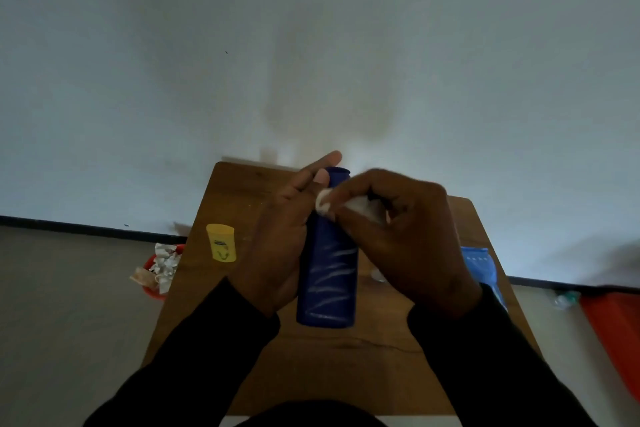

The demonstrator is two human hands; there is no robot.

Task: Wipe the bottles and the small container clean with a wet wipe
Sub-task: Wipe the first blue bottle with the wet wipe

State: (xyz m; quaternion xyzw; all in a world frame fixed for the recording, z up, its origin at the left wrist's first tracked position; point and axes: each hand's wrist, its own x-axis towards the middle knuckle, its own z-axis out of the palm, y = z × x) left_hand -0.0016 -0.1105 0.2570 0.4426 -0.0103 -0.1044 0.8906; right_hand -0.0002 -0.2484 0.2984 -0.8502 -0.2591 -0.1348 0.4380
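Head view: tall dark-blue plastic bottle above wooden table, long axis running away from person, cap end far. Left hand grips its side, forefinger straight. Right hand pinches white wet wipe against upper part.

Small wooden table with a dark brown top, set against a pale wall. Yellow container standing upright on it at nine o'clock, near the left edge. Blue packet lying at three o'clock by the right edge. Faint crack running across the wood at six o'clock. Pale specks scattered toward eleven o'clock.
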